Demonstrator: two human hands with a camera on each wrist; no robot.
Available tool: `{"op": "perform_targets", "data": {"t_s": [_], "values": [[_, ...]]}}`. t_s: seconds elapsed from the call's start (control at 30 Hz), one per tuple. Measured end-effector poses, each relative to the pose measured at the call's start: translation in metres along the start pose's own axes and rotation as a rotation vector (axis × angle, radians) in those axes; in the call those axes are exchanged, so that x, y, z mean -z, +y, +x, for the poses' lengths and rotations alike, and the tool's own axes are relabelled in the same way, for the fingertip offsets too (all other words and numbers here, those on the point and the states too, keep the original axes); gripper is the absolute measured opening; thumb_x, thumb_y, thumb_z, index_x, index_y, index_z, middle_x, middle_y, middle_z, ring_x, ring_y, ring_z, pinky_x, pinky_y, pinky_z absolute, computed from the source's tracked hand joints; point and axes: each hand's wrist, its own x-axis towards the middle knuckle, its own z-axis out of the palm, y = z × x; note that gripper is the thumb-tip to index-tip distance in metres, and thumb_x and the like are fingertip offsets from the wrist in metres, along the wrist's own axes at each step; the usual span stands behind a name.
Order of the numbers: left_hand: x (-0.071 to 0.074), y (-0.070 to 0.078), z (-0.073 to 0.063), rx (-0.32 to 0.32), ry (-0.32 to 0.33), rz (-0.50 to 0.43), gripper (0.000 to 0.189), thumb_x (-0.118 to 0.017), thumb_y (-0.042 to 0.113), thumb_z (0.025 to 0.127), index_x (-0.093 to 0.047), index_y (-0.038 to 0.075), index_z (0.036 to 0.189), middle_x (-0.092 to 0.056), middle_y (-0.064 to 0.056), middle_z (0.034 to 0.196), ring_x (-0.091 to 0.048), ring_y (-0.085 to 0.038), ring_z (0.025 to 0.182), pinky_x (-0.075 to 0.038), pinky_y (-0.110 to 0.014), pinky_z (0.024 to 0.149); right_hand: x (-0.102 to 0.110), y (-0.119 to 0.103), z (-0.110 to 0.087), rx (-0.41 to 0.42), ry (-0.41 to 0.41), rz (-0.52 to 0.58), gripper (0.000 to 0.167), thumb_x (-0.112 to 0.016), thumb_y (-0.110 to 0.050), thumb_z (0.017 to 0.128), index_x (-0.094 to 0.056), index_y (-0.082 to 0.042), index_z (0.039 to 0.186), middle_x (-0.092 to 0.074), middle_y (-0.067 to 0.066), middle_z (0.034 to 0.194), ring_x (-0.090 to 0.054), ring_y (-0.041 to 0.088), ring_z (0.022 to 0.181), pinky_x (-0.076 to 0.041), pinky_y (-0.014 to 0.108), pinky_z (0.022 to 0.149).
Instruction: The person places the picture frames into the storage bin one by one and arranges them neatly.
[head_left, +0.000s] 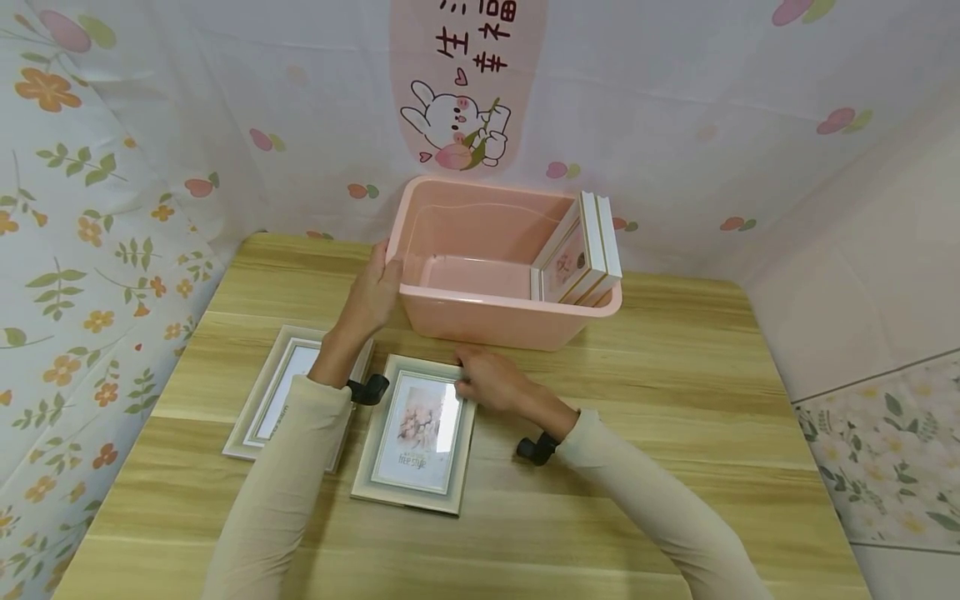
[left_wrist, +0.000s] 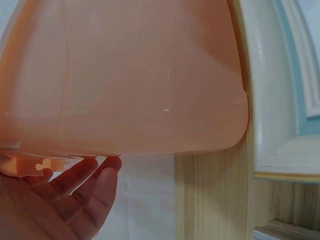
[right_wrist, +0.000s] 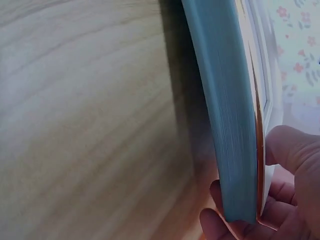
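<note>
The right hand (head_left: 493,379) pinches the far corner of a cream picture frame (head_left: 416,433), which lies between the forearms, gold-edged, with a pink blossom print above "free style" lettering and glare washing out the side nearest that hand. Ahead, the left hand (head_left: 373,292) grips the rim of a pink bin (head_left: 487,321), its thumb hard to make out; the left forearm partly hides another frame (head_left: 273,396) and its lettering.

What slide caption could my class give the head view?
Left hand holding a pink bin by its rim, right hand gripping a picture frame at its corner.
</note>
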Motion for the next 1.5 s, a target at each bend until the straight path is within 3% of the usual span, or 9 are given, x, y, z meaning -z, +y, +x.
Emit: {"op": "perform_targets", "data": {"t_s": [0.2, 0.33, 0.43, 0.7, 0.93, 1.13, 1.33, 1.5], "values": [[0.001, 0.002, -0.001, 0.011, -0.006, -0.005, 0.056, -0.029, 0.038, 0.104, -0.029, 0.011, 0.153, -0.048, -0.021, 0.145, -0.044, -0.035, 0.134, -0.032, -0.057, 0.111, 0.009, 0.003, -0.001, 0.039, 0.022, 0.094, 0.038, -0.067, -0.016, 0.088, -0.059, -0.004, 0.123, -0.067, 0.006, 0.103, -0.056, 0.013, 0.077, -0.05, 0.03, 0.071], [0.001, 0.002, -0.001, 0.01, -0.009, -0.006, 0.056, -0.029, 0.038, 0.104, -0.028, 0.012, 0.154, -0.048, -0.021, 0.145, -0.044, -0.036, 0.134, -0.032, -0.058, 0.111, 0.014, 0.004, -0.001, 0.087, 0.025, 0.185, 0.041, -0.066, -0.016, 0.092, -0.059, -0.001, 0.13, -0.067, 0.01, 0.114, -0.06, 0.016, 0.092, -0.052, 0.032, 0.084], [0.001, 0.001, -0.001, 0.004, -0.006, -0.012, 0.055, -0.029, 0.037, 0.104, -0.029, 0.011, 0.153, -0.049, -0.021, 0.143, -0.045, -0.035, 0.132, -0.033, -0.057, 0.11, 0.018, 0.005, -0.001, 0.124, 0.024, 0.257, 0.041, -0.066, -0.016, 0.094, -0.058, 0.001, 0.131, -0.066, 0.011, 0.113, -0.06, 0.019, 0.098, -0.051, 0.033, 0.086], [0.0, -0.002, 0.001, -0.012, -0.011, -0.02, 0.056, -0.029, 0.037, 0.105, -0.03, 0.008, 0.152, -0.05, -0.023, 0.141, -0.046, -0.036, 0.131, -0.033, -0.057, 0.11, 0.032, 0.001, -0.006, 0.14, -0.036, 0.294, 0.034, -0.059, -0.019, 0.1, -0.06, 0.0, 0.128, -0.064, 0.011, 0.115, -0.057, 0.019, 0.102, -0.048, 0.034, 0.09], [0.001, -0.001, 0.001, -0.011, -0.017, -0.015, 0.055, -0.029, 0.037, 0.105, -0.029, 0.008, 0.152, -0.049, -0.023, 0.141, -0.046, -0.036, 0.131, -0.032, -0.057, 0.11, 0.043, 0.002, -0.01, 0.127, -0.062, 0.384, 0.022, -0.056, -0.016, 0.101, -0.06, 0.0, 0.115, -0.064, 0.007, 0.099, -0.056, 0.012, 0.088, -0.048, 0.026, 0.079], [0.001, 0.001, -0.001, -0.002, -0.014, -0.01, 0.056, -0.028, 0.038, 0.104, -0.029, 0.009, 0.152, -0.05, -0.023, 0.14, -0.047, -0.037, 0.13, -0.034, -0.058, 0.109, 0.051, 0.006, -0.012, 0.152, -0.065, 0.454, 0.026, -0.057, -0.014, 0.1, -0.058, 0.0, 0.123, -0.068, 0.007, 0.104, -0.06, 0.011, 0.089, -0.05, 0.026, 0.081], [0.001, 0.002, -0.002, 0.009, -0.014, -0.01, 0.056, -0.028, 0.038, 0.104, -0.028, 0.01, 0.153, -0.049, -0.022, 0.142, -0.046, -0.036, 0.13, -0.034, -0.057, 0.109, 0.063, 0.006, -0.014, 0.214, -0.033, 0.44, 0.041, -0.059, -0.012, 0.099, -0.052, -0.001, 0.139, -0.066, 0.011, 0.12, -0.061, 0.013, 0.097, -0.051, 0.029, 0.087], [0.001, 0.002, -0.001, 0.008, -0.017, -0.002, 0.056, -0.027, 0.038, 0.104, -0.028, 0.01, 0.153, -0.048, -0.022, 0.142, -0.045, -0.036, 0.131, -0.033, -0.057, 0.11, 0.073, 0.005, -0.017, 0.252, -0.021, 0.441, 0.045, -0.059, -0.011, 0.099, -0.05, -0.005, 0.143, -0.064, 0.009, 0.127, -0.061, 0.012, 0.096, -0.05, 0.029, 0.087]]}}
